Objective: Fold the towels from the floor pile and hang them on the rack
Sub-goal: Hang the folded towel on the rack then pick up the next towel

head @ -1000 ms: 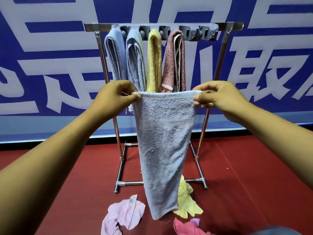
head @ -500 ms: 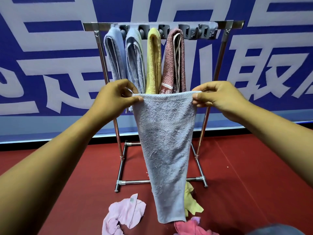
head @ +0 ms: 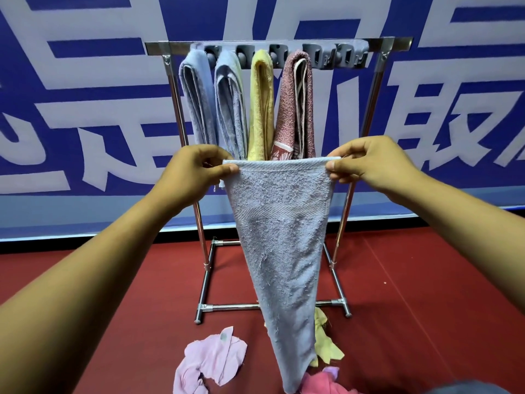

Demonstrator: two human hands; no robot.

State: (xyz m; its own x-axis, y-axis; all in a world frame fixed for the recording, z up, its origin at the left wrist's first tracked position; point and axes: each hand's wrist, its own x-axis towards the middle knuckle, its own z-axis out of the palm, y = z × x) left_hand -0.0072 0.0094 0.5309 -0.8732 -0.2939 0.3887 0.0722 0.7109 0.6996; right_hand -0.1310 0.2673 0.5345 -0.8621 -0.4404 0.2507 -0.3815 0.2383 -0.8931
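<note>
Pinching the grey-blue towel (head: 279, 237) at its top corners, left hand (head: 193, 172) and right hand (head: 372, 163) fingers clamp the hem taut so it hangs straight for folding

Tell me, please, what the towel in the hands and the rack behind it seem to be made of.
The towel looks like cotton terry: matte, fuzzy loops, loose threads, a woven herringbone band. The rack looks like steel or chromed metal tube: shiny, with bright reflections. The exact metal cannot be told.

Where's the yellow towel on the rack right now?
In the head view, the yellow towel hangs third from the left on the rack, between a blue towel and the red towel.
</note>
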